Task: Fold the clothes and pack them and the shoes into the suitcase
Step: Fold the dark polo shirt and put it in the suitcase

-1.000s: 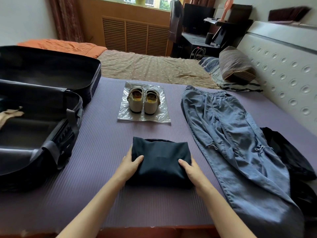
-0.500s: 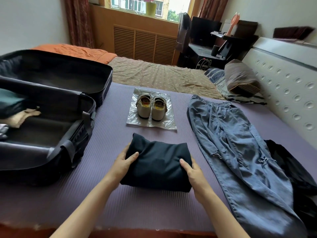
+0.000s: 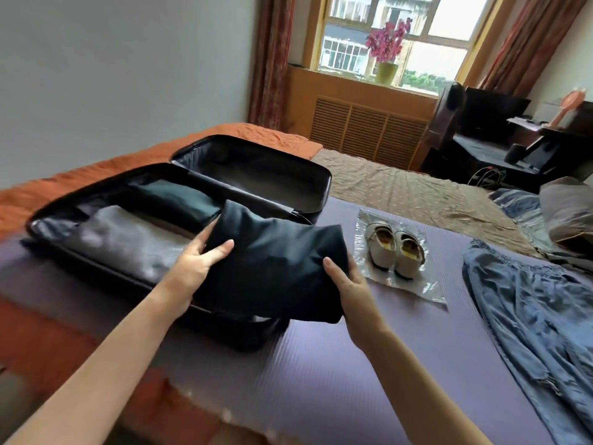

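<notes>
A folded dark navy garment (image 3: 276, 261) hangs in the air over the near right corner of the open black suitcase (image 3: 106, 266). My left hand (image 3: 199, 261) grips its left edge, thumb on top. My right hand (image 3: 345, 277) grips its right edge. Inside the suitcase lie a folded dark green garment (image 3: 175, 200) and a grey one (image 3: 128, 239). A pair of cream shoes (image 3: 393, 250) sits on a clear plastic bag (image 3: 414, 284) to the right. Blue jeans (image 3: 532, 309) lie spread out at the far right.
Everything rests on a purple mat (image 3: 353, 374) over the bed. The suitcase lid (image 3: 256, 175) lies open behind the base. A pillow (image 3: 568, 213) sits at the right edge. An orange blanket (image 3: 96, 175) runs along the left wall.
Both hands have lifted the folded navy garment off the mat and carried it left, over the suitcase. The view has swung left toward the suitcase.
</notes>
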